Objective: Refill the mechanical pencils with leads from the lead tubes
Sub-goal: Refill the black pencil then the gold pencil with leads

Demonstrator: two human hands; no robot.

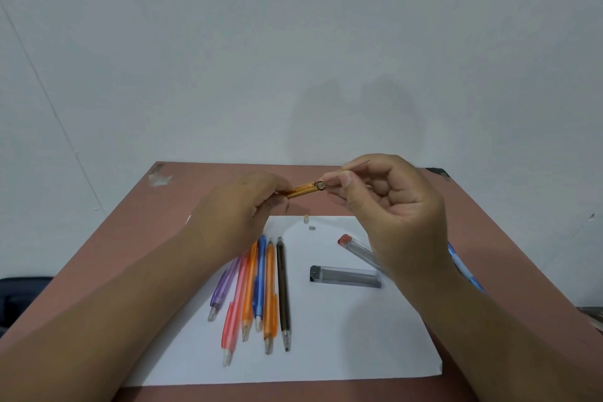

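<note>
My left hand (241, 206) grips an orange mechanical pencil (305, 190) in the air, its open back end pointing right. My right hand (391, 206) pinches a thin dark lead (360, 164) between thumb and forefinger, right at the pencil's opening. On the white paper (326, 336) below lie several coloured pencils (257, 287) side by side, a black-capped lead tube (346, 276) and a red-capped lead tube (354, 246), the latter partly hidden by my right hand. Two small eraser caps (308, 222) rest near the paper's far edge.
A blue pencil (463, 268) lies at the right, mostly hidden behind my right wrist. The brown table (130, 238) ends at a white wall behind. A dark object (19, 297) sits off the table's left edge.
</note>
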